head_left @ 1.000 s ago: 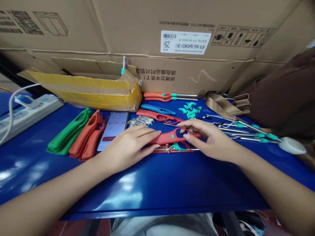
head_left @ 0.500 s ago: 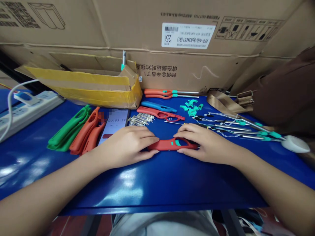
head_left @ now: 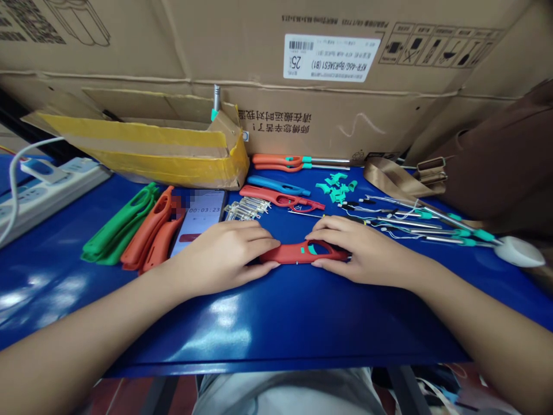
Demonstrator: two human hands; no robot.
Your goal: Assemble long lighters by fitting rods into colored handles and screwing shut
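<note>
A red lighter casing [head_left: 290, 253] with a green trigger showing in its oval opening lies level at the middle of the blue table. My left hand [head_left: 235, 252] grips its left end between thumb and fingers. On the casing's other end, my right hand [head_left: 352, 252] is closed with thumb below and fingers above. That end is mostly hidden, though a bit of metal shows by the right palm. Just behind the hands are a screwdriver [head_left: 305, 214], partly covered by my right hand, another red casing [head_left: 276, 197] and a pile of small clear-and-metal parts [head_left: 248, 209].
Green casings [head_left: 118, 225] and orange-red casings [head_left: 149, 230] lie left, beside a phone [head_left: 203, 210] running a timer. Green triggers [head_left: 337, 187] and metal lighter tubes with wires [head_left: 425, 222] lie right. A taped cardboard box [head_left: 173, 150] and a power strip [head_left: 56, 187] stand behind.
Both hands keep hold of the red casing in nearly the same place. The phone's timer has gone up by one second, and the view has shifted slightly.
</note>
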